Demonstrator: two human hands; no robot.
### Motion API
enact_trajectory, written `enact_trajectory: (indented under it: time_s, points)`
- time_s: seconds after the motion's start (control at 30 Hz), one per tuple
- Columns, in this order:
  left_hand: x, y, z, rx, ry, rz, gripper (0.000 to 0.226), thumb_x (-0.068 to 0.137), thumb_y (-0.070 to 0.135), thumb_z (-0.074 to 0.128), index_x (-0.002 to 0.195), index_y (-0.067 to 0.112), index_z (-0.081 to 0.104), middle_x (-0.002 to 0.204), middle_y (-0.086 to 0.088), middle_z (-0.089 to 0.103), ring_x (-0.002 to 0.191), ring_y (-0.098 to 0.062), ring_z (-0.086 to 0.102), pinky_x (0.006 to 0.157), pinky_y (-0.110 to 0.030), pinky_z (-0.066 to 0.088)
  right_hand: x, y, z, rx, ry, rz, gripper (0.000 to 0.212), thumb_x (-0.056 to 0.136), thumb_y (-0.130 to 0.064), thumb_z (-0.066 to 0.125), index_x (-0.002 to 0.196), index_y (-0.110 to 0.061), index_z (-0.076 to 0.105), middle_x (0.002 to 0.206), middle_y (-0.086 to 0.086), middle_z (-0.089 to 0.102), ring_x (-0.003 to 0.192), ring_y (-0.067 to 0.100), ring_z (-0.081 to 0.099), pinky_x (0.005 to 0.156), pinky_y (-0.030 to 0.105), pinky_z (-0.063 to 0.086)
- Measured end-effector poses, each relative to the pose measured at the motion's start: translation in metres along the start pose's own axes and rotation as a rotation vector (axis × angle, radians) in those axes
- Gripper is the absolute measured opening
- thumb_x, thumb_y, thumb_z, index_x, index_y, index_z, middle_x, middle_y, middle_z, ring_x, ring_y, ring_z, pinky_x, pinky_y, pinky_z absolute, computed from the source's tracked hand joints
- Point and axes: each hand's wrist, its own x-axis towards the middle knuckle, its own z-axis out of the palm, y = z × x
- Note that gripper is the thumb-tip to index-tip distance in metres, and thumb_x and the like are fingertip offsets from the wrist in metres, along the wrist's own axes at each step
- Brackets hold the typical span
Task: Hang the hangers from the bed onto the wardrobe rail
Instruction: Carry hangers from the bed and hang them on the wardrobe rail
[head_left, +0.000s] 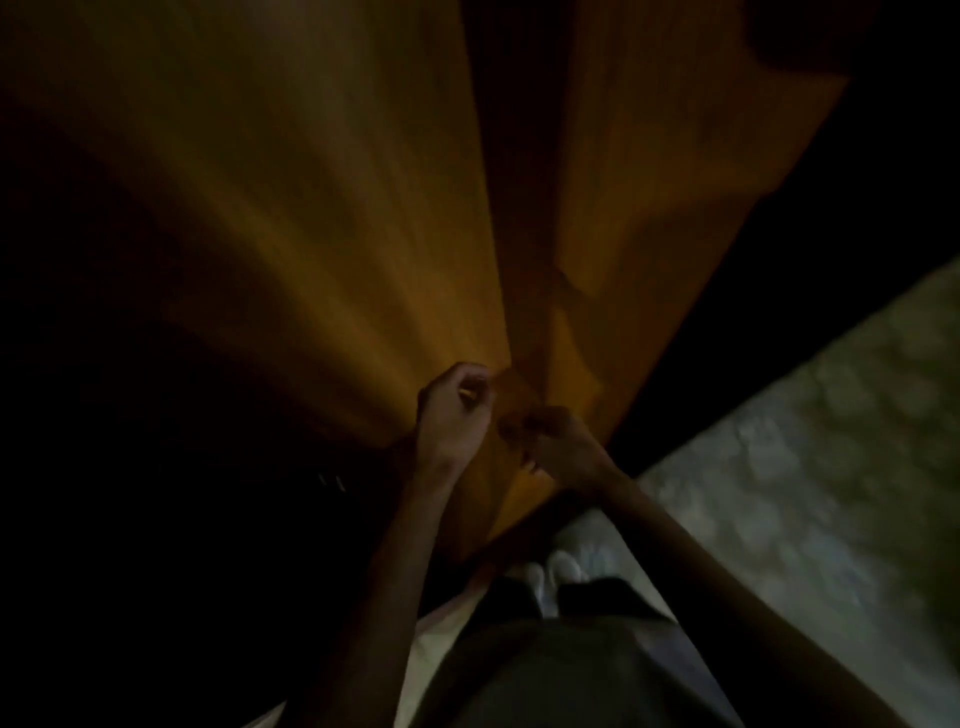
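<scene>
The view is very dark and blurred. Two orange-brown wardrobe doors, the left door (322, 249) and the right door (649, 208), meet at a seam in the middle. My left hand (454, 410) is curled at the left door's edge by the seam, gripping it around a small yellow glint. Just to its right, my right hand (558, 447) curls its fingers on the right door's lower edge. No hanger and no rail can be seen.
A bed with a pale patterned cover (810, 467) lies at the right, close to my right arm. My feet in white shoes (553, 569) stand on a light floor just before the doors. The left side is black.
</scene>
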Motion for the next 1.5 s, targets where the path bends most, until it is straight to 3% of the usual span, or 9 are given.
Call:
enact_trajectory:
  time_s: [0.07, 0.17, 0.23, 0.67, 0.8, 1.0, 1.17, 1.27, 1.5]
  points:
    - [0.001, -0.034, 0.03, 0.059, -0.206, -0.061, 0.013, 0.096, 0.013, 0.065, 0.108, 0.011, 0.069, 0.104, 0.001, 0.069, 0.092, -0.013, 0.064, 0.071, -0.015, 0.05, -0.004, 0.039, 0.005, -0.072, 0.085, 0.063, 0.015, 0.097, -0.008, 0.06, 0.099, -0.008, 0.074, 0.069, -0.01, 0.067, 0.05, -0.003, 0.06, 0.052, 0.016, 0.05]
    - [-0.003, -0.087, 0.074, 0.188, -0.509, -0.151, 0.006, 0.089, 0.027, 0.061, 0.088, 0.024, 0.066, 0.092, 0.001, 0.069, 0.084, -0.023, 0.067, 0.075, -0.039, 0.058, -0.011, 0.102, 0.018, -0.083, 0.175, 0.198, 0.013, 0.091, -0.016, 0.065, 0.094, -0.016, 0.077, 0.082, -0.002, 0.075, 0.076, 0.011, 0.071, 0.077, 0.035, 0.059]
    - [-0.011, -0.121, 0.096, 0.29, -0.642, -0.161, 0.009, 0.087, 0.029, 0.059, 0.079, 0.031, 0.061, 0.085, -0.006, 0.072, 0.07, -0.022, 0.068, 0.069, -0.039, 0.057, -0.022, 0.137, 0.029, -0.07, 0.214, 0.284, 0.011, 0.087, -0.018, 0.067, 0.091, -0.02, 0.077, 0.09, 0.003, 0.075, 0.085, 0.018, 0.07, 0.084, 0.042, 0.058]
    - [-0.105, -0.178, 0.194, 0.906, -1.279, 0.082, 0.029, 0.094, 0.006, 0.059, 0.074, 0.027, 0.063, 0.081, -0.003, 0.073, 0.061, -0.013, 0.067, 0.06, -0.025, 0.054, -0.171, 0.328, 0.125, 0.32, 0.557, 0.91, 0.027, 0.086, -0.029, 0.063, 0.107, -0.02, 0.077, 0.101, 0.016, 0.073, 0.091, 0.033, 0.069, 0.07, 0.029, 0.045]
    - [-0.147, -0.184, 0.217, 1.062, -1.391, 0.227, 0.02, 0.089, 0.011, 0.064, 0.077, 0.025, 0.07, 0.077, -0.003, 0.077, 0.065, -0.014, 0.073, 0.071, -0.029, 0.061, -0.227, 0.366, 0.176, 0.555, 0.645, 1.058, 0.029, 0.086, -0.037, 0.064, 0.099, -0.015, 0.078, 0.097, 0.012, 0.075, 0.087, 0.03, 0.069, 0.069, 0.03, 0.049]
    - [-0.24, -0.182, 0.259, 1.18, -1.56, 0.313, 0.021, 0.093, 0.007, 0.06, 0.079, 0.017, 0.072, 0.077, -0.002, 0.076, 0.064, -0.015, 0.072, 0.08, -0.03, 0.059, -0.297, 0.397, 0.25, 0.951, 0.852, 1.103, 0.025, 0.09, -0.022, 0.06, 0.087, -0.004, 0.077, 0.082, 0.015, 0.076, 0.074, 0.027, 0.071, 0.079, 0.041, 0.061]
    - [-0.319, -0.178, 0.296, 1.243, -1.63, 0.314, 0.022, 0.095, 0.004, 0.058, 0.077, 0.015, 0.067, 0.076, -0.007, 0.073, 0.052, -0.01, 0.064, 0.044, -0.019, 0.048, -0.341, 0.417, 0.305, 1.193, 0.926, 1.142, 0.024, 0.094, -0.022, 0.059, 0.089, -0.007, 0.077, 0.085, 0.013, 0.076, 0.08, 0.027, 0.069, 0.078, 0.036, 0.057]
    - [-0.349, -0.174, 0.317, 1.253, -1.599, 0.321, 0.023, 0.096, 0.003, 0.058, 0.078, 0.014, 0.065, 0.073, -0.007, 0.07, 0.055, -0.013, 0.063, 0.048, -0.021, 0.05, -0.364, 0.43, 0.32, 1.275, 0.953, 1.149, 0.022, 0.093, -0.02, 0.059, 0.086, -0.008, 0.076, 0.083, 0.011, 0.073, 0.08, 0.024, 0.064, 0.071, 0.029, 0.047]
    - [-0.373, -0.147, 0.363, 1.248, -1.404, 0.384, 0.028, 0.092, 0.003, 0.058, 0.068, 0.015, 0.065, 0.069, -0.009, 0.068, 0.054, -0.016, 0.062, 0.049, -0.025, 0.051, -0.424, 0.481, 0.269, 1.415, 1.15, 1.053, 0.022, 0.094, -0.016, 0.06, 0.091, 0.001, 0.073, 0.081, 0.013, 0.072, 0.07, 0.024, 0.065, 0.067, 0.034, 0.058]
